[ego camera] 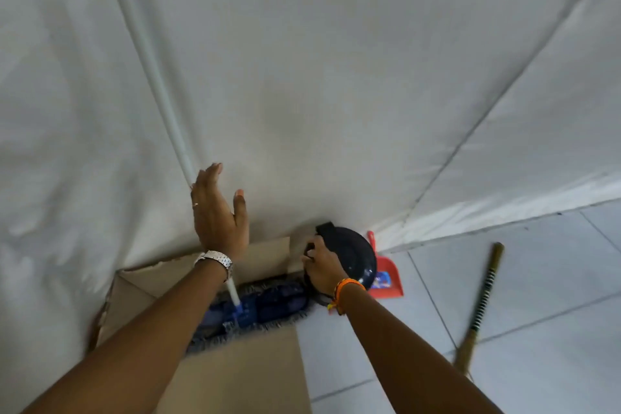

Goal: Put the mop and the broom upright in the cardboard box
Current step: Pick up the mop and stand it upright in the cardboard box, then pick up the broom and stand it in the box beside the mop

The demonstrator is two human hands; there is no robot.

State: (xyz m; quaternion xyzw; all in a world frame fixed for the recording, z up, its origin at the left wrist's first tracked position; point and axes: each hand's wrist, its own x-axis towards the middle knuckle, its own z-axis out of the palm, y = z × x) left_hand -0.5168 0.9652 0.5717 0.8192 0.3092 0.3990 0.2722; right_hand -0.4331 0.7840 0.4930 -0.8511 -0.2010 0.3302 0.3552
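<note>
The cardboard box (pixel 242 376) stands open against a white fabric wall. The mop stands in it, its blue head (pixel 265 307) down inside and its white pole (pixel 148 54) leaning up along the fabric to the upper left. My left hand (pixel 218 215) is open with flat fingers beside the pole, just off it or brushing it. My right hand (pixel 319 267) grips the rim of a dark round bin (pixel 353 255) at the box's right side. The broom (pixel 482 302), with a striped green and black handle, lies on the tiled floor to the right.
A red dustpan (pixel 386 276) leans at the foot of the fabric wall behind the bin. Pale floor tiles (pixel 537 279) stretch to the right. The white fabric (pixel 336 77) fills the whole upper view.
</note>
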